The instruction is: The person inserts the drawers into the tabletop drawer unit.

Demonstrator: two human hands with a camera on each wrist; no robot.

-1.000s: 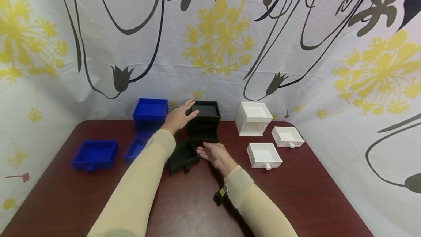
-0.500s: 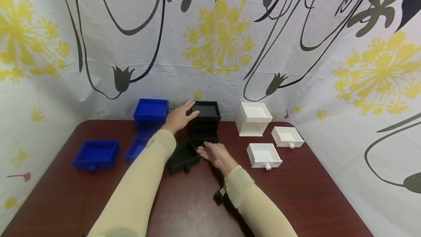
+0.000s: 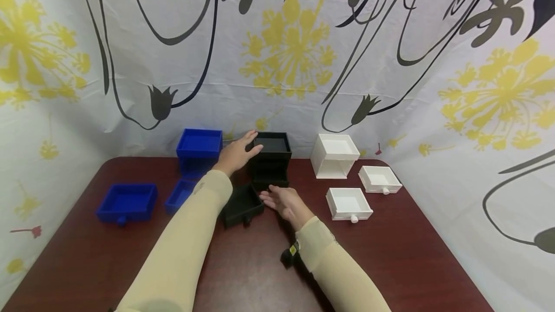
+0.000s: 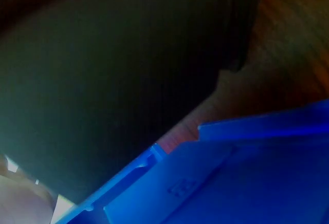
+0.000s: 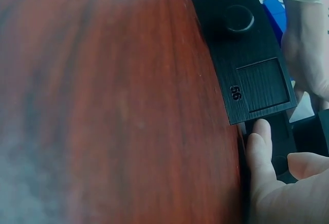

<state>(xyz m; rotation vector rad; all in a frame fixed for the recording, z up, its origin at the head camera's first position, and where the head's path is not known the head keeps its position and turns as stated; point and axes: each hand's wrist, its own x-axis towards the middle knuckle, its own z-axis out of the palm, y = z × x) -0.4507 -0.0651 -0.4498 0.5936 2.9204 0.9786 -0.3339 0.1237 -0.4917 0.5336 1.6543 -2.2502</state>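
Observation:
A black cabinet point(image 3: 272, 144) stands at the back middle of the table. My left hand point(image 3: 234, 156) rests at its upper left side, fingers and thumb extended. The left wrist view shows a dark panel point(image 4: 113, 80) close up, probably the cabinet's side. In front lies a black drawer point(image 3: 243, 206), turned askew, with a round knob point(image 5: 239, 18) and "56" on its front. My right hand point(image 3: 287, 204) is by that drawer's right corner, fingers loosely extended and pointing left. In the right wrist view, a second round knob point(image 5: 280, 164) shows between the thumb and fingers, apparently not pinched.
At left stand a blue cabinet point(image 3: 199, 146) and two blue drawers point(image 3: 127, 202), one partly behind my left sleeve. To the right are a white cabinet point(image 3: 335, 155) and two white drawers point(image 3: 349, 203). A patterned cloth point(image 3: 286, 61) hangs behind the dark red table point(image 3: 243, 273).

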